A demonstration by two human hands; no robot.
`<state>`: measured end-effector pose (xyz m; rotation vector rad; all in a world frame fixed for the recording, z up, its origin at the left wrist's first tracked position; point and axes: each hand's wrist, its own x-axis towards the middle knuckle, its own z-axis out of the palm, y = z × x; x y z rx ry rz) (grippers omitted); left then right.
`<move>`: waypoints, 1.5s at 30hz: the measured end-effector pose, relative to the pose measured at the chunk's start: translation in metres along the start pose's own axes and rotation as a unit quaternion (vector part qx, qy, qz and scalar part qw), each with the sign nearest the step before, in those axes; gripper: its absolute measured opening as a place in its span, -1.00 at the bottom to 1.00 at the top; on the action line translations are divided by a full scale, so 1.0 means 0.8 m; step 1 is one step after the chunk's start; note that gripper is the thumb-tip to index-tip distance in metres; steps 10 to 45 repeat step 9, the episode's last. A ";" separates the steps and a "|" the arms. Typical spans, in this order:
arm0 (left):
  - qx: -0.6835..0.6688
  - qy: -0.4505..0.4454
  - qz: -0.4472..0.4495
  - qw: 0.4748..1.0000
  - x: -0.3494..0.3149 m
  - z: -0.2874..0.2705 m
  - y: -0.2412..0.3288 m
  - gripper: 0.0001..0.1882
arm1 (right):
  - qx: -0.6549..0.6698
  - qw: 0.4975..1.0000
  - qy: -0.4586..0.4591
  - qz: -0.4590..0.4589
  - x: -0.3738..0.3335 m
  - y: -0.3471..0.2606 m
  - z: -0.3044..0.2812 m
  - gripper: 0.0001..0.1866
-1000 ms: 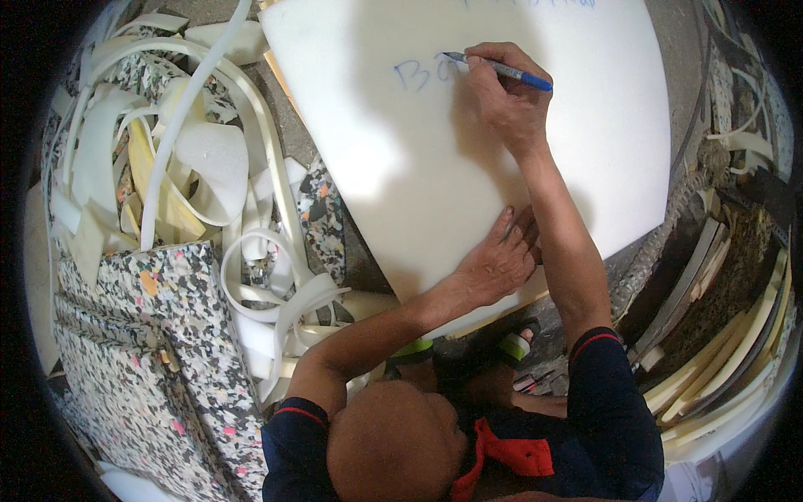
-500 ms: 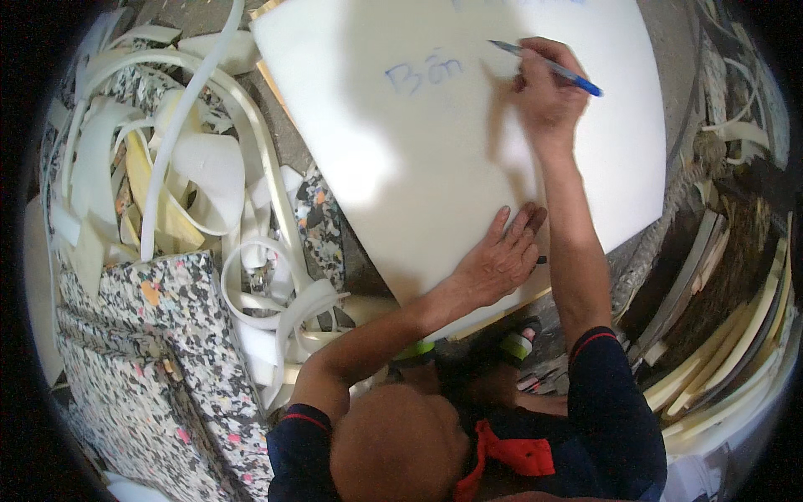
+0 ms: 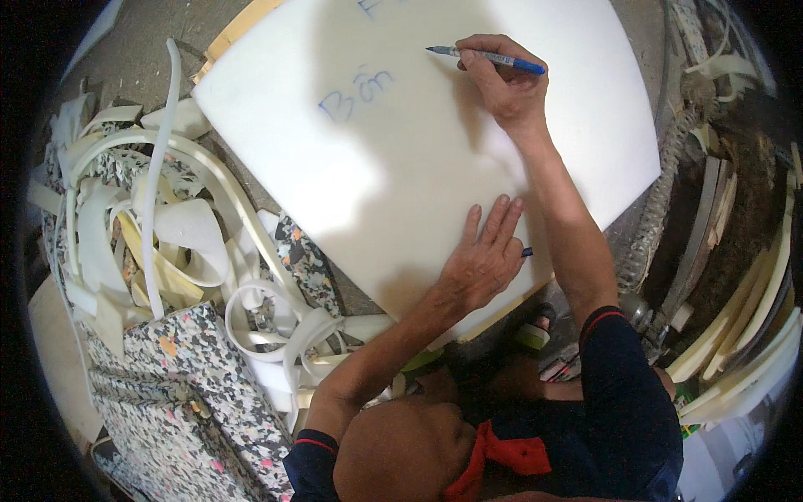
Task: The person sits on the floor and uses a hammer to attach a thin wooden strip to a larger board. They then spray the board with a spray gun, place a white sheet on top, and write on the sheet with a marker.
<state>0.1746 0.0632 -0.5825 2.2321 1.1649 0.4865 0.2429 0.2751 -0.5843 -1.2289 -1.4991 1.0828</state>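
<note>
A: State the grip of the right hand (image 3: 506, 88).

B: The right hand pinches a blue pen (image 3: 489, 58) between thumb and forefingers. The barrel lies nearly level, tip pointing away from the knuckles toward the person's left, cap end projecting past the back of the hand. This reads as a normal writing hold: the fingers close near the tip for control.

A: What is under the tip?

B: A large white foam sheet (image 3: 401, 159). The tip sits at or just above its surface; contact cannot be confirmed. Blue handwriting (image 3: 355, 94) lies on the sheet, left of the tip and slightly nearer the person.

A: State the left hand (image 3: 485, 259).

B: It lies flat, fingers together and extended, palm pressed on the near edge of the sheet, well below the pen grip. It holds nothing. The likely purpose is to steady the soft sheet while the pen moves. A small dark blue piece (image 3: 527, 251), possibly the pen's cap, shows beside its fingers.

A: Surroundings beyond the grip?

B: Far left of both hands, a tangled heap of white foam strips (image 3: 159, 243) lies on the floor. Nearer the person, under that heap, sit speckled rebonded foam blocks (image 3: 176, 393). To the right, past the sheet edge, more pale strips (image 3: 736, 335) are stacked.
</note>
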 end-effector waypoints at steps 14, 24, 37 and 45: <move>0.006 0.010 -0.004 1.000 0.001 -0.001 0.001 -0.63 | -0.019 0.997 -0.034 -0.062 0.002 0.007 0.005 -0.84; 0.006 0.010 -0.004 1.000 0.001 -0.001 0.001 -0.63 | -0.019 0.997 -0.034 -0.062 0.002 0.007 0.005 -0.84; 0.006 0.010 -0.004 1.000 0.001 -0.001 0.001 -0.63 | -0.019 0.997 -0.034 -0.062 0.002 0.007 0.005 -0.84; 0.006 0.010 -0.004 1.000 0.001 -0.001 0.001 -0.63 | -0.019 0.997 -0.034 -0.062 0.002 0.007 0.005 -0.84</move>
